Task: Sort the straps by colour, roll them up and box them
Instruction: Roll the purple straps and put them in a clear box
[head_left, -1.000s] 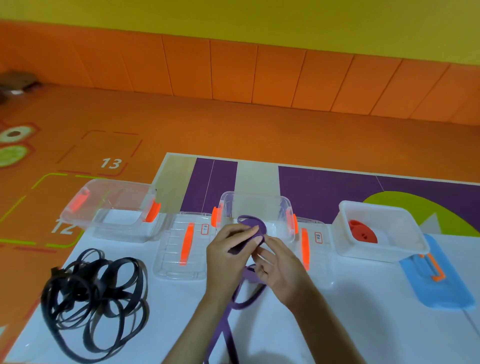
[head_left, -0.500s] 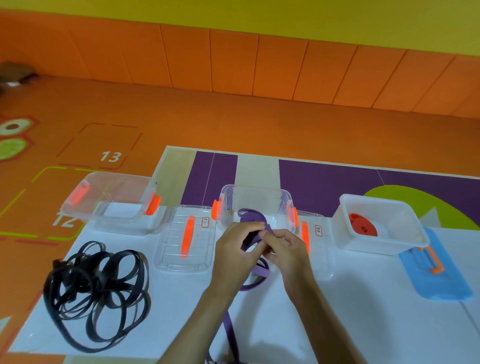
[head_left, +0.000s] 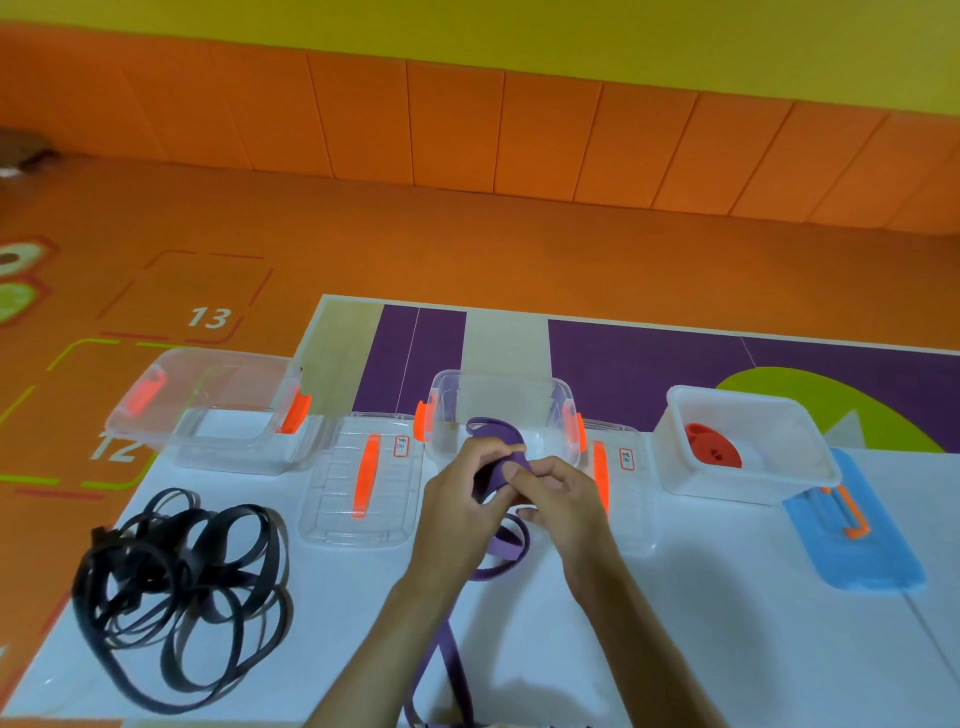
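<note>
Gripping a purple strap (head_left: 511, 551) in both hands at the middle of the white desk (head_left: 675, 623), just at the near wall of the middle clear box (head_left: 498, 382), which stands at 12 o'clock from the hands. With the left hand (head_left: 460, 499), fingers curled round the partly rolled end of the strap; with the right hand (head_left: 558, 499), thumb and fingertips pinching the same coil from the 3 o'clock side. Above the knuckles, one loop of the strap arching up in front of the box wall; toward 6 o'clock, a loose loop lying on the desk and a long tail running off the near edge. At 9 o'clock from the hands, a clear lid (head_left: 332, 499) with an orange handle, lying flat; beyond it at 10 o'clock, the left clear box (head_left: 171, 452) with orange clips. At 8 o'clock, a tangled heap of black straps (head_left: 176, 587), well apart from the hands. Just beside the right hand at 3 o'clock, a second clear lid (head_left: 631, 509). At 2 o'clock, a white box (head_left: 727, 397) holding a rolled red strap (head_left: 711, 449); touching its near right corner, a blue lid (head_left: 862, 561) lying flat.
</note>
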